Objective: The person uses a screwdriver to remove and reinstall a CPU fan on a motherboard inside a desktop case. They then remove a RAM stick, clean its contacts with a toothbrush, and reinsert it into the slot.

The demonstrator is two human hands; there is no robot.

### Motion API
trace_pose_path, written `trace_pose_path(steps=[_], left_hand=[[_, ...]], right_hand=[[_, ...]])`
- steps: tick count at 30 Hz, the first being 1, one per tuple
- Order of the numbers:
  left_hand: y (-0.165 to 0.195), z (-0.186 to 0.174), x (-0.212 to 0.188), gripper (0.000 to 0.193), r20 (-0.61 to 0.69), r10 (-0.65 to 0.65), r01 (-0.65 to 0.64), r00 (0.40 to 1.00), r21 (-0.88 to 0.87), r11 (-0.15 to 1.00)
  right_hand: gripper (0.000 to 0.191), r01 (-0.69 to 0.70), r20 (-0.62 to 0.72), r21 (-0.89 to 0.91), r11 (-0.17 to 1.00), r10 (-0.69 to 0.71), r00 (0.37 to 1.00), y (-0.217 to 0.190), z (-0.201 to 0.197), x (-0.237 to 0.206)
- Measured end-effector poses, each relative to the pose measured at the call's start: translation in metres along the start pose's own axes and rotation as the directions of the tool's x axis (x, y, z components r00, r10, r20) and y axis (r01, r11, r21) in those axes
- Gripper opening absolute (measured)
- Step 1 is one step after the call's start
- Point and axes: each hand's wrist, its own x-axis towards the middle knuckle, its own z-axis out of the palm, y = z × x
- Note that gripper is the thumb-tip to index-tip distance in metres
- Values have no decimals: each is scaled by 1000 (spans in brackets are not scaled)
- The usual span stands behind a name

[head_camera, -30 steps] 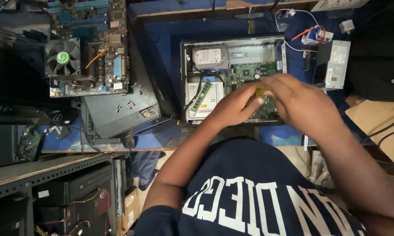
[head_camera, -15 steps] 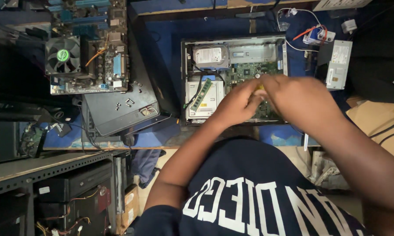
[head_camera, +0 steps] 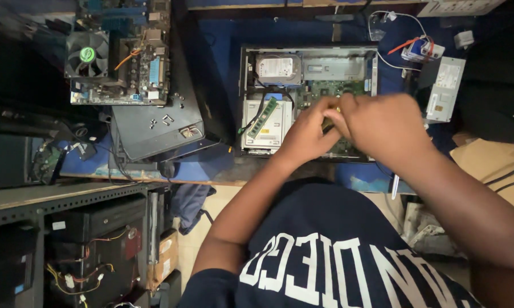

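An open desktop computer case (head_camera: 244,97) lies on the blue bench top, with a green circuit board inside. My left hand (head_camera: 302,137) and my right hand (head_camera: 385,128) meet over that board, fingertips pressed together. Both pinch a small yellowish part (head_camera: 335,109) that the fingers mostly hide. A silver hard drive (head_camera: 278,67) sits in the case's far left corner. A green memory stick (head_camera: 262,117) lies loose on the white drive cover (head_camera: 256,137), just left of my left hand.
A bare motherboard with a black fan (head_camera: 120,63) lies at far left, a black cover panel (head_camera: 154,128) below it. A grey power supply (head_camera: 445,88) and a cable bundle (head_camera: 416,48) sit right of the case. Computer cases fill a metal shelf (head_camera: 69,197) at lower left.
Both hands stayed joined and shifted a little toward the middle of the case. The yellowish part shows less between the fingers now.
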Motion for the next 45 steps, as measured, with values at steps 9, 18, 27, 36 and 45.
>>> trace_pose_path(steps=[9, 18, 27, 36, 45], left_hand=[[19, 7, 9, 57, -31, -120, 119, 992, -35, 992], [14, 12, 2, 37, -81, -10, 28, 997, 226, 974], [8, 6, 0, 42, -30, -252, 225, 967, -354, 908], [8, 7, 3, 41, -163, -102, 114, 981, 69, 991], [10, 5, 2, 32, -108, 108, -77, 988, 257, 963]], right_hand=[[24, 252, -266, 246, 936, -184, 946, 23, -12, -7], [41, -20, 172, -10, 1000, 22, 985, 21, 9, 7], [30, 227, -186, 178, 957, -194, 963, 20, -8, -5], [29, 210, -229, 149, 966, -173, 958, 18, -10, 5], [45, 17, 228, -46, 999, -6, 974, 13, -6, 13]])
